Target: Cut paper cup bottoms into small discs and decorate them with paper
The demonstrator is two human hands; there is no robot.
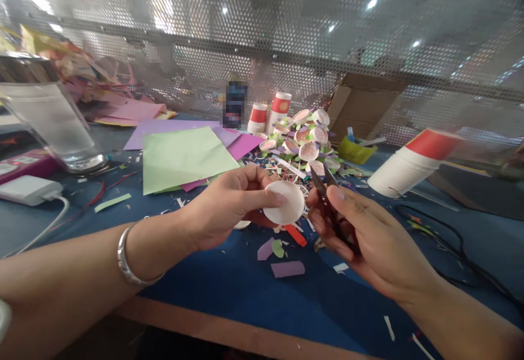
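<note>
Your left hand (229, 202) pinches the white paper disc (292, 207) at its left edge, thumb pressed flat over the near face and the fingers curled behind. The disc is held up over the surface (241, 289), and it lies between your two hands. Just to the right of the disc, your right hand (364, 229) is closed around small dark scissors (322, 192), with the thumb along their upper side; the blades point up and away from you, slightly parted, and their tips look clear of the disc. Below the disc, nearer to you, lie an orange-red piece (295, 234), a small green scrap (278, 249) and a purple paper strip (287, 269). Beyond the disc and a little right stands a heap of shallow paper cup bottoms (308, 151) mixed with green and purple bits, with red-and-white paper cups (279, 112) behind it. A light green paper sheet (184, 158) spreads beyond the disc to the left, and a glass of water (57, 120) stands farther left. Well to the right of the disc, a stack of paper cups (413, 158) leans over at a tilt.
</note>
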